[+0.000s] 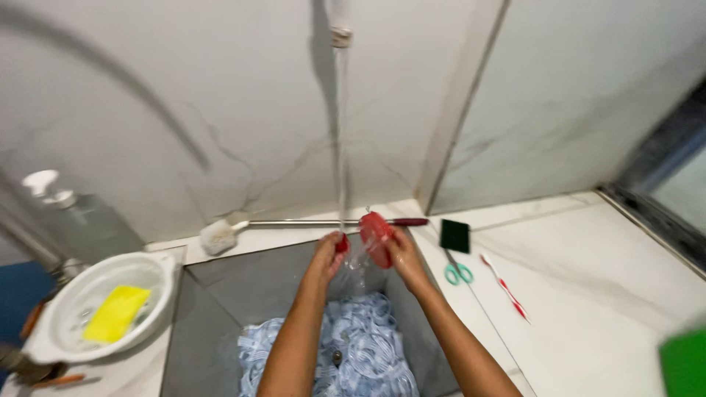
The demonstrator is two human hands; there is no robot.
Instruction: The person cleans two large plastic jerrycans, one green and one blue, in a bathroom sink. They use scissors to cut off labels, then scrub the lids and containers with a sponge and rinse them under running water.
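Note:
A thin stream of water falls from a tap high on the wall into a grey sink. Under the stream my right hand holds a red round lid-like piece. My left hand grips a smaller red piece right beside it. A clear item between the two hands is too blurred to make out. Blue and white patterned dishes fill the sink bottom below my arms.
A long-handled bottle brush lies along the sink's back ledge. A white bowl with a yellow sponge sits at left, by a clear soap dispenser. On the white counter at right lie a green scrub pad, teal scissors and a red toothbrush.

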